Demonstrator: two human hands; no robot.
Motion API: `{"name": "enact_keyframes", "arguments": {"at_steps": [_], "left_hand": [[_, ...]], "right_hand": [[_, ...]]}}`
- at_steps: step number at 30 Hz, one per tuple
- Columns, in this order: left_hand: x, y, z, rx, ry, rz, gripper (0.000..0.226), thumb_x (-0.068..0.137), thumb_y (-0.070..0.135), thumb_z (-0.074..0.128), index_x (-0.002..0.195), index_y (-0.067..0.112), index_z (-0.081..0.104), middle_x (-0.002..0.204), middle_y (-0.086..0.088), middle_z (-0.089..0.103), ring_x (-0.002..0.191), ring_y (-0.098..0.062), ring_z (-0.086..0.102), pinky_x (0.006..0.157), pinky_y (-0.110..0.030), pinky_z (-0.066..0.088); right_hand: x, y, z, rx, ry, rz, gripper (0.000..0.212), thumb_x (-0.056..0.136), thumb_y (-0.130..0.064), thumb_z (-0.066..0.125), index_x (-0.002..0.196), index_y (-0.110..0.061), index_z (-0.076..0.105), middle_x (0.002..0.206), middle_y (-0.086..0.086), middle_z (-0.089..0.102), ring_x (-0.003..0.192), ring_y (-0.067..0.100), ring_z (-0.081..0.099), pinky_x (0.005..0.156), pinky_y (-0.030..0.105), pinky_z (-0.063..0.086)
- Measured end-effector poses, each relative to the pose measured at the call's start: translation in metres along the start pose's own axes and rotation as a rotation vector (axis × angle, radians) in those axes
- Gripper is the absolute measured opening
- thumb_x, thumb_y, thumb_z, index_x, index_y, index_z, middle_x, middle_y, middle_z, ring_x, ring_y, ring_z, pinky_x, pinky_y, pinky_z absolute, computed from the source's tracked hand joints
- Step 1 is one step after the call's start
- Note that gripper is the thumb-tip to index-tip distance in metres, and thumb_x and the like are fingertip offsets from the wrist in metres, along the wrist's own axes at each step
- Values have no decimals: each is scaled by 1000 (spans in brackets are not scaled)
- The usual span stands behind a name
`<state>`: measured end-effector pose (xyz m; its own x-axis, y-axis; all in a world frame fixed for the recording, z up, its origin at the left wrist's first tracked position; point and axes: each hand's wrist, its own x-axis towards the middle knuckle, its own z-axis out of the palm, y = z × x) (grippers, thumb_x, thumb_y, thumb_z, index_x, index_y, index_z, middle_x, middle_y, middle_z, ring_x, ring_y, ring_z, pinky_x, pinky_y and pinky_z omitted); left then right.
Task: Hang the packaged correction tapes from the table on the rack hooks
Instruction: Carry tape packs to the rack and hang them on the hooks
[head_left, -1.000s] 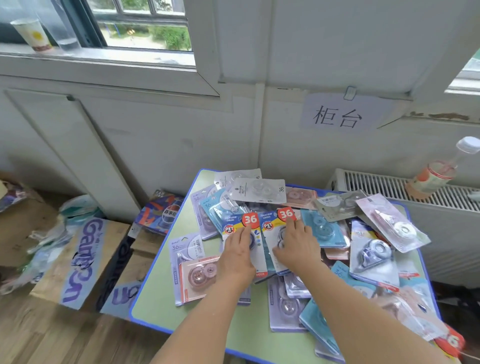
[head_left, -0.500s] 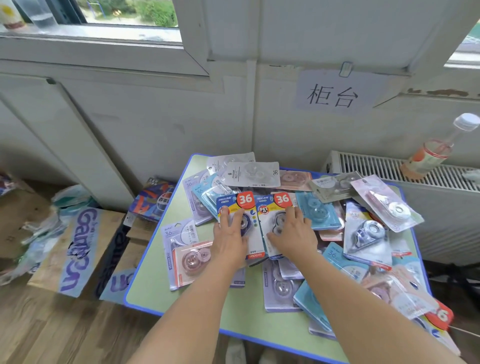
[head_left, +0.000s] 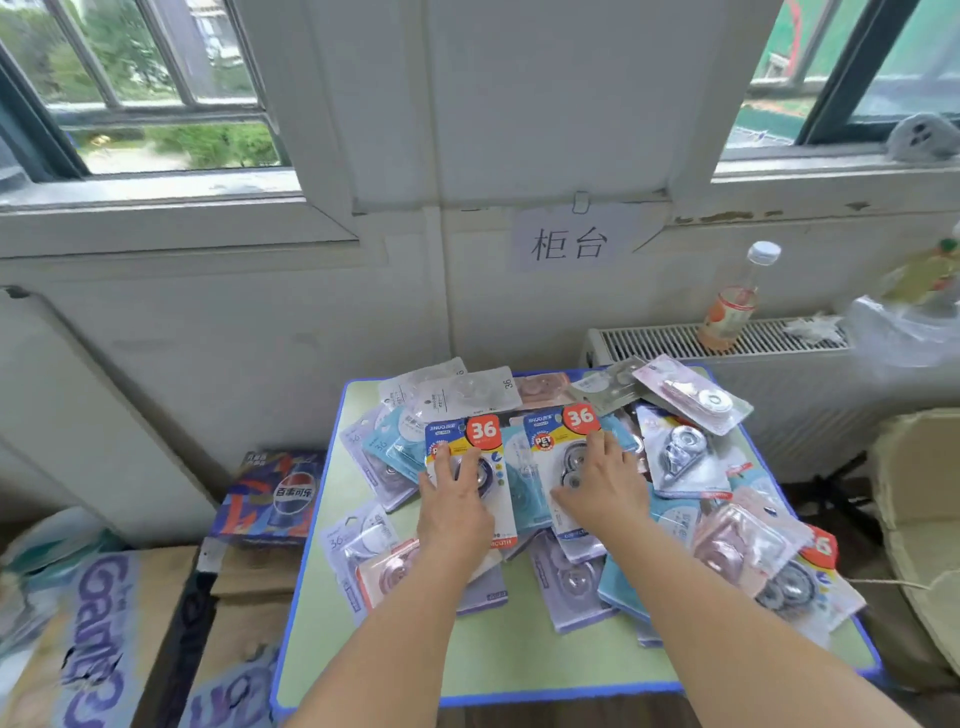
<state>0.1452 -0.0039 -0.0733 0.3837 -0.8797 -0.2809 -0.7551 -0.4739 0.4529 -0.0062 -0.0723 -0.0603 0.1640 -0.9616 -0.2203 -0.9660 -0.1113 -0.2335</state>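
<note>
Pink packs (head_left: 737, 551) crowd both hands' (head_left: 454, 506) blue packs (head_left: 467, 441).

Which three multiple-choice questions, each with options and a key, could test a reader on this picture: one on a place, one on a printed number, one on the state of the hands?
1. Where does the drink bottle stand?
A. on the green table
B. on the radiator by the wall
C. on the wooden floor

2. Which number is printed in the red circle on the two blue-and-yellow correction tape packs under the hands?
A. 12
B. 24
C. 36

3. What are the hands doing?
A. each rests on one pack on the pile
B. both lift one pack high in the air
C. both hang beside the table

Key: 1 B, the drink bottle is upright on the radiator, behind the table. 2 C, the left pack and the right pack both show 36. 3 A, the left hand lies on the left pack, the right hand on the right pack.
</note>
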Motion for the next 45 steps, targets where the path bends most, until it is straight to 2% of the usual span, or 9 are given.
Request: {"name": "enact_keyframes", "arguments": {"at_steps": [4, 11, 17, 22, 30, 34, 37, 40, 45], "left_hand": [[-8, 1, -10, 13, -35, 99, 71, 96, 2, 43, 153, 32, 14, 163, 0, -8, 149, -36, 0, 117, -45, 22], [-29, 15, -2, 58, -131, 312, 73, 96, 1, 42, 154, 33, 12, 163, 2, -10, 149, -35, -3, 118, -44, 17], [-57, 47, 22, 90, -200, 514, 67, 98, 8, 43, 154, 31, 15, 163, -2, -7, 149, -35, 2, 120, -43, 14], [-100, 86, 54, 150, -241, 706, 68, 96, 7, 44, 154, 28, 15, 163, -6, -5, 149, -32, 3, 120, -39, 7], [-226, 144, 117, 236, -367, 999, 67, 95, 7, 46, 152, 28, 19, 163, -9, -3, 147, -38, 3, 120, -41, 7], [-299, 161, 153, 259, -458, 1095, 72, 93, 6, 49, 152, 30, 15, 163, -6, 1, 148, -36, -3, 119, -44, 13], [-357, 171, 179, 297, -476, 1222, 72, 91, 7, 49, 152, 27, 16, 162, -7, 8, 149, -35, -1, 119, -40, 6], [-424, 180, 190, 315, -533, 1305, 70, 93, 6, 46, 153, 27, 16, 162, -7, 1, 147, -37, 3, 120, -38, 9], [-512, 196, 215, 386, -635, 1481, 71, 96, 5, 42, 155, 26, 9, 163, -4, -6, 148, -35, -3, 120, -41, 12]], "right_hand": [[-23, 2, -1, -2, 45, 102, 84, 87, -48, 60, 148, -9, 16, 155, 12, 22, 136, 33, 29, 110, 37, 30], [-76, 20, -7, 57, 150, 332, 83, 87, -50, 61, 148, -11, 20, 154, 12, 20, 136, 32, 29, 106, 40, 34], [-131, 60, -14, 66, 219, 540, 86, 87, -54, 60, 149, -13, 18, 156, 10, 19, 137, 31, 29, 107, 39, 34], [-193, 106, -13, 120, 289, 721, 81, 86, -53, 61, 146, -16, 23, 153, 7, 22, 132, 28, 33, 100, 38, 38], [-342, 189, 1, 242, 411, 1038, 77, 84, -52, 65, 144, -20, 28, 157, 3, 17, 129, 29, 36, 98, 36, 39], [-426, 223, 8, 263, 448, 1170, 75, 84, -51, 64, 143, -20, 29, 156, 3, 21, 129, 29, 37, 99, 35, 39], [-487, 243, 15, 271, 468, 1258, 74, 85, -50, 64, 143, -20, 28, 155, 3, 22, 129, 28, 37, 99, 36, 39], [-546, 262, 22, 284, 505, 1352, 74, 86, -50, 63, 143, -20, 28, 155, 3, 21, 131, 28, 36, 99, 36, 38], [-628, 286, 33, 325, 536, 1518, 74, 87, -51, 61, 145, -19, 26, 156, 4, 20, 131, 28, 35, 99, 37, 38]]}}
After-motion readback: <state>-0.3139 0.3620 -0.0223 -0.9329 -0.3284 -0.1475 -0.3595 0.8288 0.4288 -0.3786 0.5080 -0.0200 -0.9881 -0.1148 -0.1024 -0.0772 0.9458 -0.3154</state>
